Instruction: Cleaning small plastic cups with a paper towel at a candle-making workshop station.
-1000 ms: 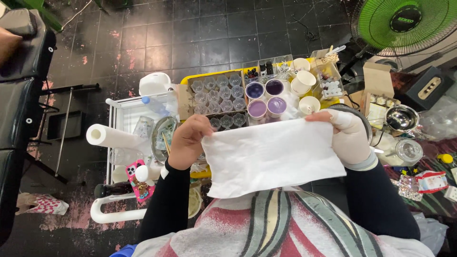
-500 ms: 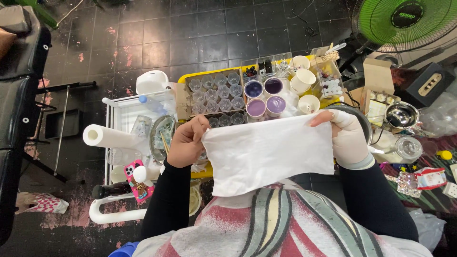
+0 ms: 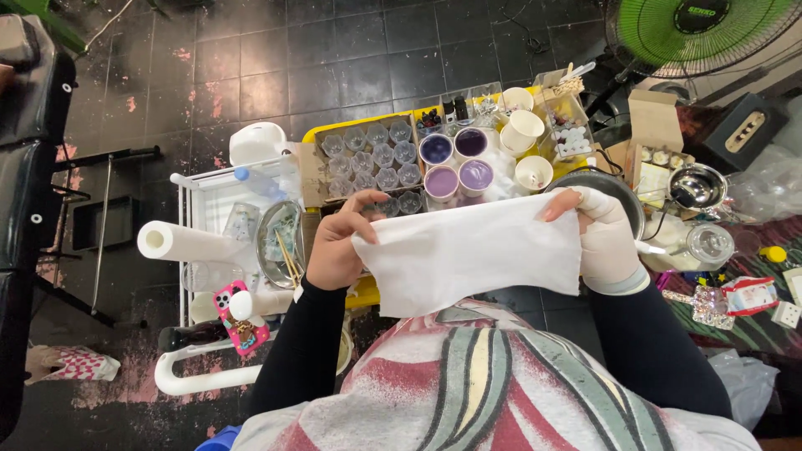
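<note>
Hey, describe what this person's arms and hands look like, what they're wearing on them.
Both arms are in long black sleeves down to the wrists. The left hand is bare, with no glove, ring or watch in view. The right hand wears a whitish glove or wrap covering palm and wrist, ending in a pale grey cuff band; its fingertips stick out uncovered.

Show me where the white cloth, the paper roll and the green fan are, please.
white cloth [image 3: 472, 255], head view, middle of the sheet.
paper roll [image 3: 188, 243], head view, side of the roll.
green fan [image 3: 697, 25], head view, front grille near the hub.
</note>
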